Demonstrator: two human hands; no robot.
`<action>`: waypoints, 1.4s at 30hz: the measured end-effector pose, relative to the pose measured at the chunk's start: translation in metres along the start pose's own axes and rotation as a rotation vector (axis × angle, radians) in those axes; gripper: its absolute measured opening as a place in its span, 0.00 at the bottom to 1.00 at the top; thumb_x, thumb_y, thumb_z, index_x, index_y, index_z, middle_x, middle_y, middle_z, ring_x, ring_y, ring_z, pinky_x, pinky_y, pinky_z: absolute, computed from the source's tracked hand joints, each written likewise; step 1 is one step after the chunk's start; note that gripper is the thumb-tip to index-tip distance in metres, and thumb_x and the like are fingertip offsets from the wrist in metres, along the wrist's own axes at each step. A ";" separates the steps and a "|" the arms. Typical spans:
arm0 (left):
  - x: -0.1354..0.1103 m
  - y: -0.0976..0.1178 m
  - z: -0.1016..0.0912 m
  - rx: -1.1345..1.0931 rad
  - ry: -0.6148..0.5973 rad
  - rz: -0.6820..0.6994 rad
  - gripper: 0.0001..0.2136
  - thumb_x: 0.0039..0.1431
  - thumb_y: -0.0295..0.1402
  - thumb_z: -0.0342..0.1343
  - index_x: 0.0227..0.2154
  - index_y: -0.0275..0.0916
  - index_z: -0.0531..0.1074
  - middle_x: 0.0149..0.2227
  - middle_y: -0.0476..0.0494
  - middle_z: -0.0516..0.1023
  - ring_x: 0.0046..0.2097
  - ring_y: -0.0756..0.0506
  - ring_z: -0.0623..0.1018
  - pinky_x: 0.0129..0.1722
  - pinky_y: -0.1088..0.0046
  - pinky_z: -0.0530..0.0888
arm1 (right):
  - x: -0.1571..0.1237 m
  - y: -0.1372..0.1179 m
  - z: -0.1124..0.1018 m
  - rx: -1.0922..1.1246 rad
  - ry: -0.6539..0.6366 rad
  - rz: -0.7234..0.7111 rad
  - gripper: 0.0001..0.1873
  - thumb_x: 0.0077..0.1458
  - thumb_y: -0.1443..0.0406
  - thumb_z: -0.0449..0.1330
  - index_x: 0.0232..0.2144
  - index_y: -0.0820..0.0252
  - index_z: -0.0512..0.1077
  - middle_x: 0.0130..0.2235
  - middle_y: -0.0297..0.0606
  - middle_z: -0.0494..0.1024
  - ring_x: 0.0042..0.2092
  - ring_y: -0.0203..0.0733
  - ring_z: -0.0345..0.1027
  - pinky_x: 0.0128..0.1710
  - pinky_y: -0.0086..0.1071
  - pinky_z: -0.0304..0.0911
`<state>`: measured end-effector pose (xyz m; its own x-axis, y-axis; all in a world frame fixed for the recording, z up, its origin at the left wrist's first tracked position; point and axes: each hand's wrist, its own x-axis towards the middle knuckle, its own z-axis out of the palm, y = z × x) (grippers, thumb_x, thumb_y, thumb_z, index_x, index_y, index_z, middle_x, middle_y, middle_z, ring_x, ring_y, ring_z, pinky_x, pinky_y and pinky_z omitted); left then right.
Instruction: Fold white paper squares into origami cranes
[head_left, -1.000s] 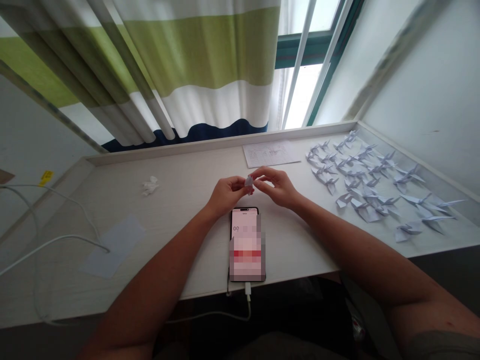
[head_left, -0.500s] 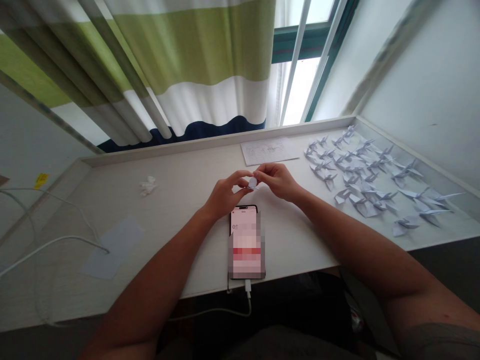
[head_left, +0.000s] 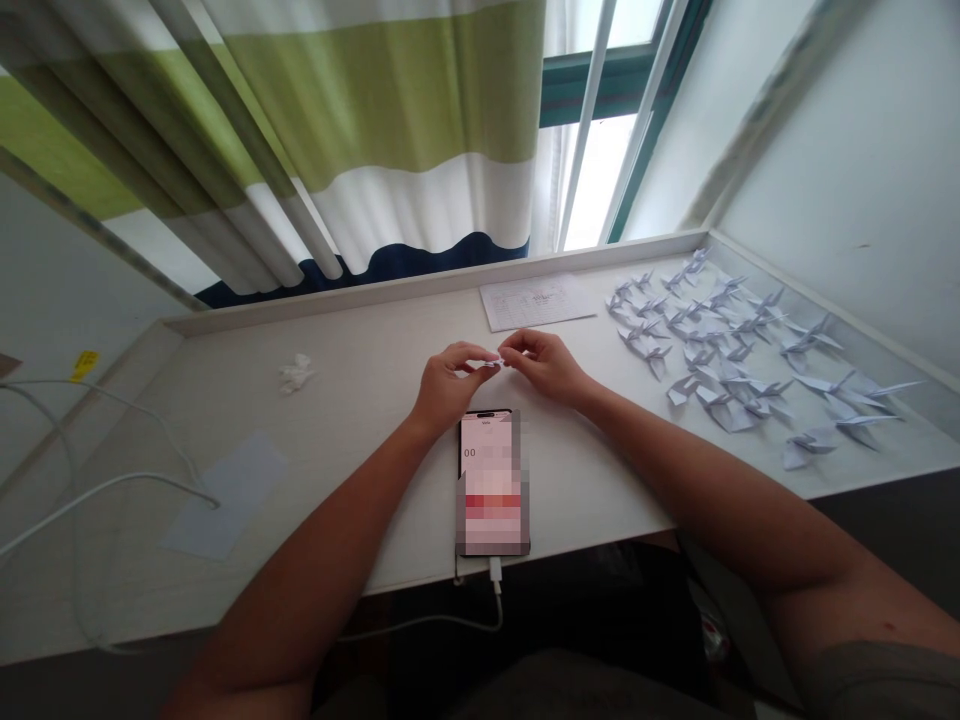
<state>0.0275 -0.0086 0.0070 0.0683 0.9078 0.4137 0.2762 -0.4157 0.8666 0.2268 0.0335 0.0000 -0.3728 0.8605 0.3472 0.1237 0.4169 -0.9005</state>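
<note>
A small folded piece of pale paper [head_left: 491, 360] is pinched between both hands above the white desk [head_left: 360, 400]. My left hand [head_left: 448, 383] grips its left end with thumb and fingertips. My right hand [head_left: 541, 364] pinches its right end, fingers curled. Just below the hands a phone [head_left: 491, 482] lies face up with its screen lit.
Several folded paper cranes [head_left: 720, 360] cover the desk's right side. A printed sheet [head_left: 536, 300] lies behind the hands, a crumpled paper scrap [head_left: 296, 372] and a blank sheet [head_left: 225, 492] to the left. White cables [head_left: 90, 490] trail at far left; a striped curtain [head_left: 337, 130] hangs behind.
Both hands have turned the small paper from upright to flatter and pulled it out between the fingertips. The hands sit slightly lower toward the desk.
</note>
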 end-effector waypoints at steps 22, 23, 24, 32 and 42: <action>0.002 0.001 -0.005 -0.249 -0.057 -0.241 0.22 0.50 0.47 0.77 0.40 0.37 0.79 0.34 0.42 0.87 0.36 0.44 0.84 0.41 0.67 0.78 | -0.002 -0.006 0.002 -0.119 -0.002 -0.093 0.27 0.58 0.40 0.68 0.29 0.57 0.77 0.31 0.39 0.82 0.34 0.43 0.73 0.39 0.39 0.70; 0.002 0.000 -0.004 -0.235 -0.047 -0.233 0.23 0.50 0.47 0.76 0.41 0.37 0.79 0.34 0.42 0.87 0.36 0.44 0.84 0.41 0.67 0.78 | -0.002 -0.006 0.003 -0.122 0.003 -0.091 0.27 0.58 0.40 0.68 0.29 0.57 0.77 0.31 0.39 0.82 0.34 0.42 0.73 0.39 0.39 0.70; 0.002 0.000 -0.004 -0.225 -0.035 -0.224 0.23 0.50 0.48 0.77 0.41 0.37 0.79 0.34 0.42 0.87 0.36 0.44 0.84 0.41 0.66 0.78 | -0.002 -0.007 0.003 -0.120 0.010 -0.084 0.28 0.58 0.39 0.67 0.28 0.57 0.77 0.31 0.39 0.82 0.34 0.42 0.72 0.39 0.38 0.70; 0.000 0.000 0.001 -0.221 0.037 -0.240 0.22 0.48 0.50 0.77 0.37 0.38 0.80 0.33 0.42 0.86 0.37 0.43 0.84 0.41 0.66 0.78 | -0.002 -0.001 0.008 0.094 -0.039 0.065 0.30 0.52 0.38 0.71 0.32 0.60 0.78 0.32 0.39 0.81 0.34 0.40 0.73 0.36 0.36 0.69; 0.003 -0.004 0.002 -0.380 0.018 -0.294 0.15 0.50 0.43 0.75 0.36 0.40 0.84 0.39 0.44 0.86 0.41 0.45 0.82 0.46 0.67 0.77 | -0.001 -0.003 0.009 0.348 -0.113 0.115 0.27 0.51 0.43 0.74 0.33 0.59 0.76 0.32 0.34 0.80 0.34 0.37 0.73 0.38 0.34 0.70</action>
<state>0.0280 -0.0038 0.0043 0.0222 0.9902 0.1380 -0.0892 -0.1355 0.9868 0.2185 0.0283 0.0000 -0.4761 0.8500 0.2254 -0.1419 0.1787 -0.9736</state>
